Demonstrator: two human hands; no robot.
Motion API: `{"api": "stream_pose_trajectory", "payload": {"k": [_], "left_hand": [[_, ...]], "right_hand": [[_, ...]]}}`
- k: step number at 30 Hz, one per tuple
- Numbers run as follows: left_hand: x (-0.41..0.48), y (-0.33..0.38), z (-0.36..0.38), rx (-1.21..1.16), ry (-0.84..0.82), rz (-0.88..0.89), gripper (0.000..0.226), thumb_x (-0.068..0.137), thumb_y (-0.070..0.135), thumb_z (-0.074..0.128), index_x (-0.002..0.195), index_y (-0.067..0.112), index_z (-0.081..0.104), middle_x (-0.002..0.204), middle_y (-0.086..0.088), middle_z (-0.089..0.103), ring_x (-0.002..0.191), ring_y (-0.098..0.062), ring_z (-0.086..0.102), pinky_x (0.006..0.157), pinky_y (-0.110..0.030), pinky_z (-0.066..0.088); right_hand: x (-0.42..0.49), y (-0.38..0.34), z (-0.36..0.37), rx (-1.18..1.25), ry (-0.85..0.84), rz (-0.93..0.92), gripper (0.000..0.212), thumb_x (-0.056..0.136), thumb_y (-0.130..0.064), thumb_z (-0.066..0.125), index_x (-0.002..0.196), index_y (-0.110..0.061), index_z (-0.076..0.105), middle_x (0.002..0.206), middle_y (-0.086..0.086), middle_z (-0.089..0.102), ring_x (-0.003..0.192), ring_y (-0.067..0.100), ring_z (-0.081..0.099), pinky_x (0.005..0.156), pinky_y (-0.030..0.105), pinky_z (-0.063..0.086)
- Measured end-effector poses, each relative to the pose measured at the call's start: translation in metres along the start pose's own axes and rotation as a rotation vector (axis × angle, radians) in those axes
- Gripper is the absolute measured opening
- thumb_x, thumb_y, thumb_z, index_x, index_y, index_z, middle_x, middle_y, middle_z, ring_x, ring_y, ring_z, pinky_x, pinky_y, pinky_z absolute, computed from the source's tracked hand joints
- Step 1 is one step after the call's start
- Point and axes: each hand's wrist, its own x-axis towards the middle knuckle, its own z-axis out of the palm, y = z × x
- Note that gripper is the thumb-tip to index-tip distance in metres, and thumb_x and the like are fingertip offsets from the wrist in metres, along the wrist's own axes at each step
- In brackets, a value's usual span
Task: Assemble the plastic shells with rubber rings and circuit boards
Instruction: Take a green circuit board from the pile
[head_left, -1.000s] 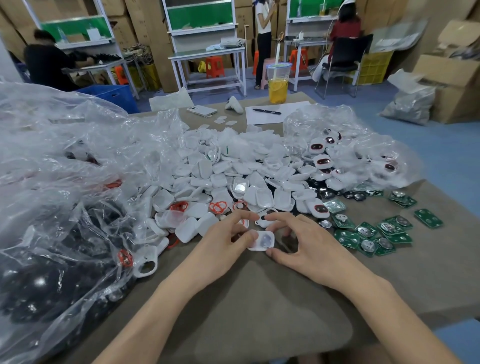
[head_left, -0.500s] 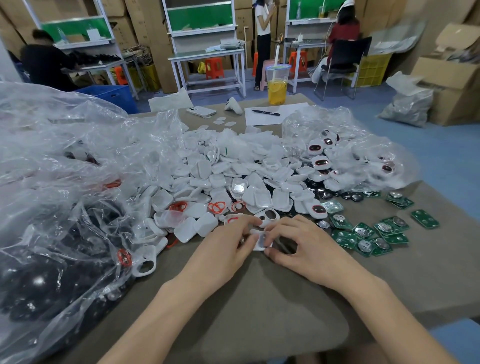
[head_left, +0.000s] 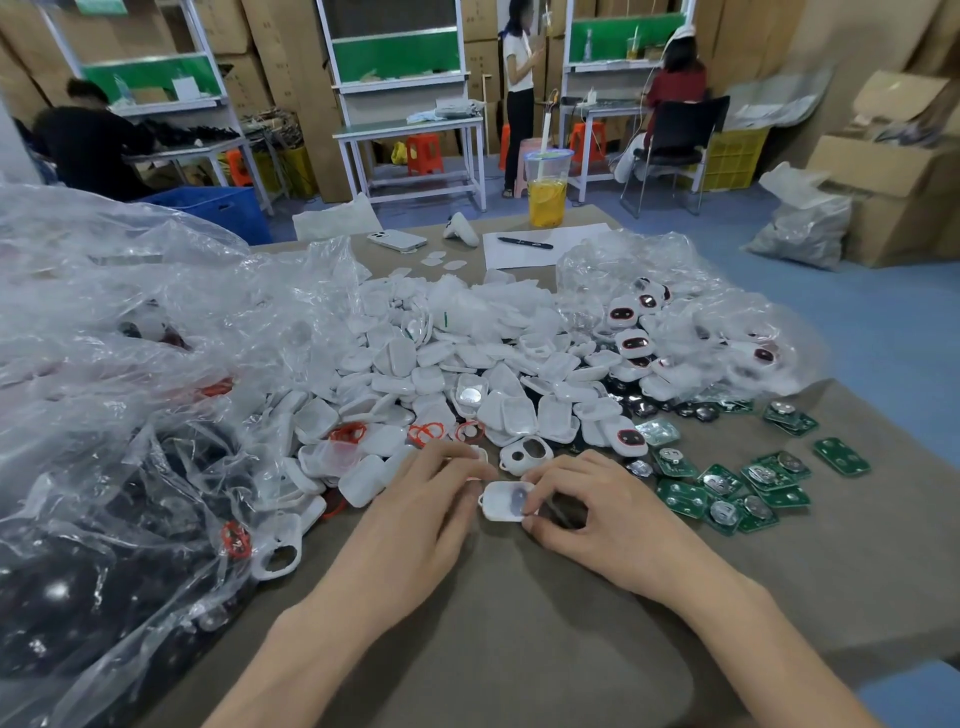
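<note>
right at the near edge of the table, the left hand and right hand meet on one white shell. each pinches it by an edge with curled fingertips, low over the cloth, its grey round patch facing up. the risk, i think, is a slip or a crooked seat. the hold is on the rims alone, so uneven pressing could tilt the shell, or nip a ring out of place; whether a ring is already inside, i cannot tell. just beyond lies one open shell with two holes. red rubber rings show in at least five spots among the parts. the green circuit boards to the right number roughly twenty, overlapping. the heap of white shells runs to many dozens, too many to count. farther back stand one drink cup, one phone and one pen.
</note>
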Motion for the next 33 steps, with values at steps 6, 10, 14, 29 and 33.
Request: {"api": "stream_pose_trajectory", "payload": {"k": [6,10,14,29,33], "left_hand": [[-0.003,-0.010,0.009,0.007,-0.011,0.086,0.034,0.096,-0.001,0.053,0.117,0.021,0.069,0.125,0.016,0.060,0.121,-0.003,0.045,0.104,-0.008,0.027],[-0.003,-0.013,0.011,0.050,-0.057,0.108,0.041,0.088,-0.008,0.053,0.112,0.020,0.070,0.124,0.016,0.060,0.119,-0.004,0.043,0.103,-0.010,0.029],[-0.005,-0.011,0.010,-0.001,-0.057,0.125,0.058,0.080,-0.014,0.048,0.123,0.022,0.063,0.132,0.018,0.055,0.126,-0.003,0.041,0.108,-0.014,0.029],[-0.005,-0.010,0.014,0.050,-0.070,0.128,0.054,0.075,-0.001,0.039,0.115,0.023,0.066,0.123,0.016,0.060,0.114,-0.006,0.047,0.098,-0.027,0.036],[-0.006,-0.011,0.015,0.009,-0.059,0.116,0.056,0.074,-0.006,0.042,0.114,0.025,0.067,0.121,0.019,0.060,0.113,-0.001,0.046,0.099,-0.023,0.035]], "right_hand": [[0.001,0.002,0.001,0.007,0.006,-0.004,0.007,0.085,-0.038,0.073,0.091,-0.035,0.069,0.113,-0.031,0.061,0.103,0.002,0.049,0.094,0.018,0.038],[0.001,0.003,0.001,0.001,0.008,-0.007,0.008,0.085,-0.040,0.072,0.091,-0.035,0.069,0.113,-0.031,0.061,0.104,0.003,0.050,0.094,0.019,0.038],[0.001,0.004,0.003,0.013,0.017,-0.011,0.007,0.084,-0.037,0.073,0.089,-0.035,0.069,0.112,-0.029,0.062,0.104,0.004,0.051,0.095,0.020,0.040],[0.000,-0.001,0.002,-0.038,0.011,-0.015,0.016,0.086,-0.037,0.071,0.102,-0.039,0.069,0.110,-0.025,0.063,0.102,0.007,0.051,0.094,0.018,0.038],[-0.001,-0.001,0.003,-0.039,0.016,-0.009,0.019,0.087,-0.038,0.070,0.105,-0.041,0.072,0.114,-0.029,0.061,0.104,0.006,0.051,0.095,0.012,0.035]]}}
